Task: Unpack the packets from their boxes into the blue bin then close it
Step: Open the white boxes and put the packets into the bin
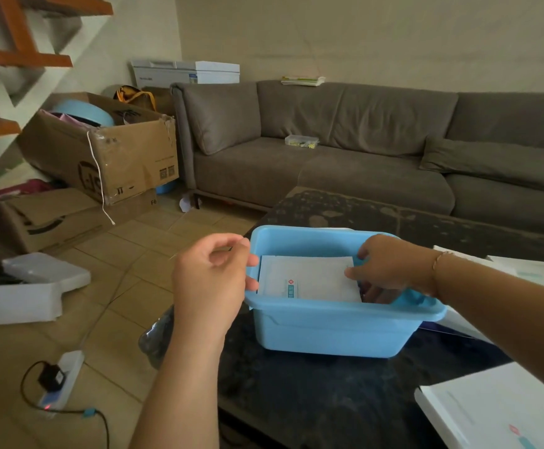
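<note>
The blue bin [335, 328] stands open on the dark table, with no lid on it. A stack of flat white packets [306, 280] with a small red and blue print lies inside it. My left hand [210, 280] is at the bin's left rim, with curled fingers and thumb closing on the edge. My right hand [390, 268] reaches into the bin from the right. Its thumb lies on top of the packets' right edge and its fingers curl down beside them. A white box [497, 413] lies at the table's near right corner.
More white boxes [523, 270] lie to the right, behind my right arm. The dark table [329, 393] reaches back to a grey sofa [361, 157]. On the floor to the left are cardboard boxes [109, 150], white foam [31, 286] and a power strip [60, 384].
</note>
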`<action>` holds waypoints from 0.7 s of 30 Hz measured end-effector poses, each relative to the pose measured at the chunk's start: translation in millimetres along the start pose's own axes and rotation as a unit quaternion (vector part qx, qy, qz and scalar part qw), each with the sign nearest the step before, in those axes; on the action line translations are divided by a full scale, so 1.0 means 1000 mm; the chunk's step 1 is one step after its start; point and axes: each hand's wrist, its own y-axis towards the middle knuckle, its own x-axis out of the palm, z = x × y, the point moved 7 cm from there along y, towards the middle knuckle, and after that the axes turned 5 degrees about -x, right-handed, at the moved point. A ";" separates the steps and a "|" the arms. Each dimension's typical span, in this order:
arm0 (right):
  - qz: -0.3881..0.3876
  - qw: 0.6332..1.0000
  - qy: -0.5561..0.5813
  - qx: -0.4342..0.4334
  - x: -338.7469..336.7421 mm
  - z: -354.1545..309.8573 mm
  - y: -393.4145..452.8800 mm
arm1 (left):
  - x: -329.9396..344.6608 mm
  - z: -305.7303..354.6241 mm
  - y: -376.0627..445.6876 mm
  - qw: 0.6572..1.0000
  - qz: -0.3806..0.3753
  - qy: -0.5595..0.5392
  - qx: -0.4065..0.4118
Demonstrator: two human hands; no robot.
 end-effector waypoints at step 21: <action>0.376 0.875 -0.097 -0.288 0.006 0.068 -0.206 | 0.031 0.029 -0.058 0.966 -0.011 -0.094 0.239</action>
